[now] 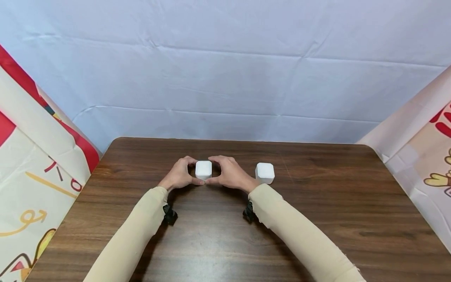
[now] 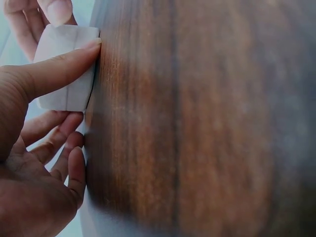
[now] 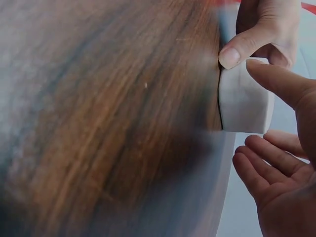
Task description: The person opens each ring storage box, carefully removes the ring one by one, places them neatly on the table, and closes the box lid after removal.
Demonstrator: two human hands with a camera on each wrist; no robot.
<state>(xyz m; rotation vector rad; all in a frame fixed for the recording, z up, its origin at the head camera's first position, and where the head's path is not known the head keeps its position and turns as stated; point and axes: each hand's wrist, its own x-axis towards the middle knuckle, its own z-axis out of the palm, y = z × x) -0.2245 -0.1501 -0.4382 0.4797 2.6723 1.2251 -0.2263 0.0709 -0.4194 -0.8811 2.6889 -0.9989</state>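
Observation:
Both hands frame a small white box [image 1: 203, 168] with rounded corners, which sits upright on the brown wooden table [image 1: 204, 239]. My left hand [image 1: 179, 174] holds it from the left, its thumb laid across the near face of the box [image 2: 69, 98] and its fingers round the left and far side. From the right, my right hand [image 1: 230, 173] holds it too; its thumb touches the near face of the box [image 3: 244, 108], close to the left thumb. The right fingertips are partly hidden behind the box.
A second white box [image 1: 265, 172] of like shape stands to the right, just beyond the right wrist. Behind the table's far edge hangs a pale cloth backdrop [image 1: 225, 86]. Printed cloths hang at the left [image 1: 42, 188] and right sides.

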